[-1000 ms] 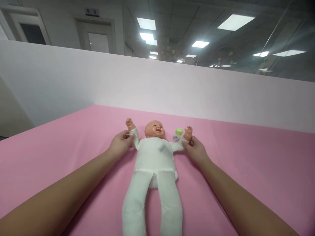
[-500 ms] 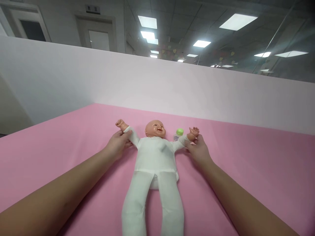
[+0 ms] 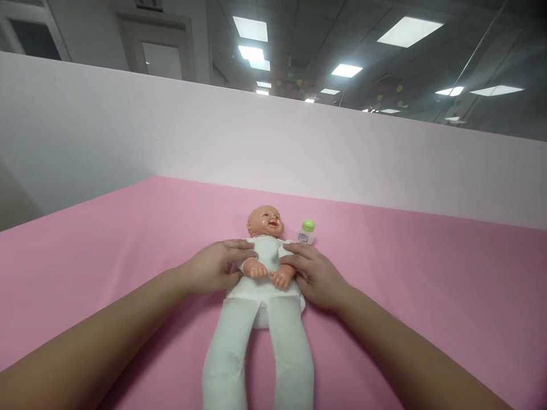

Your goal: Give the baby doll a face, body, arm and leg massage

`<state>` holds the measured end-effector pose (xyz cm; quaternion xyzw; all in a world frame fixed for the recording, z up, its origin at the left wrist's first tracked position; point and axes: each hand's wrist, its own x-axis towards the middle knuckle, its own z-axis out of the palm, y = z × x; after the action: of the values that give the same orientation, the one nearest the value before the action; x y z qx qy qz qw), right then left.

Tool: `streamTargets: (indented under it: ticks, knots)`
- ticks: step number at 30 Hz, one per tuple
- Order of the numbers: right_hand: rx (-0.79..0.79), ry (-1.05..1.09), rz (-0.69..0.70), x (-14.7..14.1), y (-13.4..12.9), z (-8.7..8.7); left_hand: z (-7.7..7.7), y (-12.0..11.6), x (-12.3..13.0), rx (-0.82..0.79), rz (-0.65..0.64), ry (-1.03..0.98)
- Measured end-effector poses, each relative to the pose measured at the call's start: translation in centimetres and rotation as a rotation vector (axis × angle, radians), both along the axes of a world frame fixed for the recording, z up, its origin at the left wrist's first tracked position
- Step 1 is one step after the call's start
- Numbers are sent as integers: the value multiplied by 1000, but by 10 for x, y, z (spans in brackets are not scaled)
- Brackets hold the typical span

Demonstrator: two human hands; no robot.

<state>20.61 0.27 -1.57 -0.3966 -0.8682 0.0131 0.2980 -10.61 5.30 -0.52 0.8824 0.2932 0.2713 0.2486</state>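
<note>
A baby doll [image 3: 262,289] with a bald plastic head and a white cloth body lies on its back, head away from me. Both of its arms are folded in over the belly, the small plastic hands almost meeting. My left hand [image 3: 213,266] is closed round the doll's arm on the left, fingers over the sleeve and thumb lower at its side. On the other side, my right hand [image 3: 319,275] grips the other arm in the same way, fingers across it. A small clear bottle [image 3: 305,233] with a green cap stands just beyond my right fingers.
The doll rests on a pink surface [image 3: 128,228]. A white partition [image 3: 320,154] rises along its back and left side. Beyond it are a door [image 3: 162,57] and a ceiling with lit panels [image 3: 408,32].
The doll's arms were stretched out to both sides. My hands have brought them inward and down over its belly. The view has shifted slightly.
</note>
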Motion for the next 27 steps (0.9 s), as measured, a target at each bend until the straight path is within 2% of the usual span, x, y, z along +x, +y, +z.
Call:
streamTargets:
  ticks: [2, 5, 9, 12, 15, 20, 24, 27]
  knots:
    - [-31, 78, -20, 0, 2, -3, -3, -1, 3, -76, 92, -116]
    - [-210, 378, -111, 7, 11, -9, -14, 4, 4, -206, 261, -319]
    - [-413, 842, -289, 35, 32, -18, -35, 30, -7, -383, 506, -545]
    - [-582, 1060, -472, 60, 49, -27, -50, 53, -20, -586, 650, -731]
    - [-708, 1073, -621, 74, 62, -35, -57, 68, -30, -726, 751, -775]
    - [-762, 1002, -633, 77, 69, -38, -54, 74, -33, -828, 797, -792]
    - [-732, 1010, -629, 73, 62, -32, -47, 70, -32, -886, 749, -845]
    - [-606, 1018, -554, 66, 50, -23, -40, 58, -25, -788, 702, -866]
